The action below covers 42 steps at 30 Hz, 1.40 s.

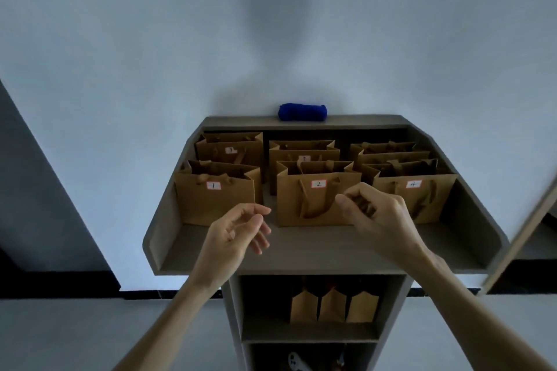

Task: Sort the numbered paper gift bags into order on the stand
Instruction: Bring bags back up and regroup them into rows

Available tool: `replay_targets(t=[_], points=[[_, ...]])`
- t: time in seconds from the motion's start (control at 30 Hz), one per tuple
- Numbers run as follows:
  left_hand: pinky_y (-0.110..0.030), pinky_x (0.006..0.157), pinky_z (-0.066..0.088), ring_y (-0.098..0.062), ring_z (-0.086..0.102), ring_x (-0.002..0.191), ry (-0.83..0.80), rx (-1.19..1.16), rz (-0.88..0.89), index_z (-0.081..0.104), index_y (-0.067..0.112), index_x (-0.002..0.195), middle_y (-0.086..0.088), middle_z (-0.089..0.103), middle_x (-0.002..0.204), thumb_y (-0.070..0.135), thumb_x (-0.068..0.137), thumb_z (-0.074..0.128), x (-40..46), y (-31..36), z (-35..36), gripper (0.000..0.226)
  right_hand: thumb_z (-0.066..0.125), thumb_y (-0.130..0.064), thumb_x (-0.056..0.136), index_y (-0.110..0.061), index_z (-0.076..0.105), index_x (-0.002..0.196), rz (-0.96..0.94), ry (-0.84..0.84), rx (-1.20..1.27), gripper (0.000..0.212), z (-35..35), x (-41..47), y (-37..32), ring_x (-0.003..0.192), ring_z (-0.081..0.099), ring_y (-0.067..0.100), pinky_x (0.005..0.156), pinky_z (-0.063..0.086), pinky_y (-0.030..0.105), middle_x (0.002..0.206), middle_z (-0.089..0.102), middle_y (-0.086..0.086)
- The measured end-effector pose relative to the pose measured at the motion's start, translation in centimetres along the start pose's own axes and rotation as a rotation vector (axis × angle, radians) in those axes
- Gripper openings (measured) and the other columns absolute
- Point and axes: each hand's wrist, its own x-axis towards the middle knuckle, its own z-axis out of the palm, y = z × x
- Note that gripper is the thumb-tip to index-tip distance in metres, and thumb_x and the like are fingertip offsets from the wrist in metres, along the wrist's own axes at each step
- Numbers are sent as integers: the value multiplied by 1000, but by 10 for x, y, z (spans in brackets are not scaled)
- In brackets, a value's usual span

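**Bags in two rows on the stand, both hands hovering in front**

We note a blue cloth roll (302,112) on the back ledge of the stand (301,253), against the pale wall (120,39). Front row, left to right: bag 1 (215,202), bag 2 (313,202), bag 4 (422,193). Behind them stand a bag marked 3 (230,149), a middle bag (303,151) whose label is half hidden, and a right rear bag (388,152) whose label we cannot see. Our left hand (238,232) hangs loosely curled, holding nothing, before the gap between bags 1 and 2. Our right hand (376,214) curls in front of bag 2's right edge, covering part of it; whether it pinches anything we cannot tell. Three more bags (333,306) sit on the lower shelf. A dark panel (39,190) leans left.
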Motion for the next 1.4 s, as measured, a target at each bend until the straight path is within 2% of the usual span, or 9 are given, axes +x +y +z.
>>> replay_targets(t=[0.27,0.47,0.6,0.73,0.83,1.03,1.13,1.27,1.4], points=[[-35,62,59,-29,69,71,11,-24,12,63,9,109,-10,69,85,10,97,51,32,11,-2,17,60,-29,93,-25,63,92,109,62,-36,5,-14,5,7,66,66,7,56,55,22,73,66,-12],[-30,63,59,-25,69,73,-55,14,1,63,12,109,-9,68,91,8,97,52,54,-4,12,17,61,-32,91,-30,60,92,174,60,-99,2,-27,2,35,77,65,-3,64,52,10,78,62,-19],[-30,63,58,-22,69,75,-41,110,1,63,14,110,-3,68,92,15,95,54,72,-18,16,17,54,-44,90,-29,64,95,191,-17,-141,19,-28,17,65,78,65,-3,67,54,13,82,62,-20],[-25,65,58,-16,69,82,-19,315,43,63,22,113,10,69,93,25,93,58,97,-29,5,21,48,-52,89,-29,62,100,118,-142,-159,29,-18,50,95,85,63,0,68,52,15,94,64,-15],[-19,70,57,-6,66,88,8,602,107,61,25,120,14,63,108,22,91,64,114,-37,-16,29,48,-54,89,-32,59,106,22,-248,-225,30,-3,73,112,95,54,2,76,46,16,104,55,-16],[-17,82,53,0,55,102,3,1022,-50,50,31,133,21,44,127,29,86,71,116,-49,-64,51,56,-58,89,-35,43,138,-78,-569,-470,56,30,100,135,132,37,14,108,31,34,143,44,-8],[-11,75,47,-1,58,98,-14,1090,-132,55,31,127,18,52,119,24,89,68,117,-54,-80,40,50,-51,95,-36,44,137,-97,-631,-526,45,43,109,134,132,43,16,112,25,41,138,52,-9],[-9,67,39,-1,59,86,31,1041,-134,63,29,109,18,55,97,22,88,70,136,-59,-87,23,43,-46,100,-37,51,125,-167,-596,-515,28,48,120,131,121,53,13,107,30,40,125,61,-12],[-11,67,42,-1,61,87,46,1045,-101,66,27,106,14,60,100,20,88,70,166,-68,-93,19,49,-46,96,-38,57,116,-173,-539,-482,23,54,129,127,109,62,14,98,38,39,112,67,-13]])
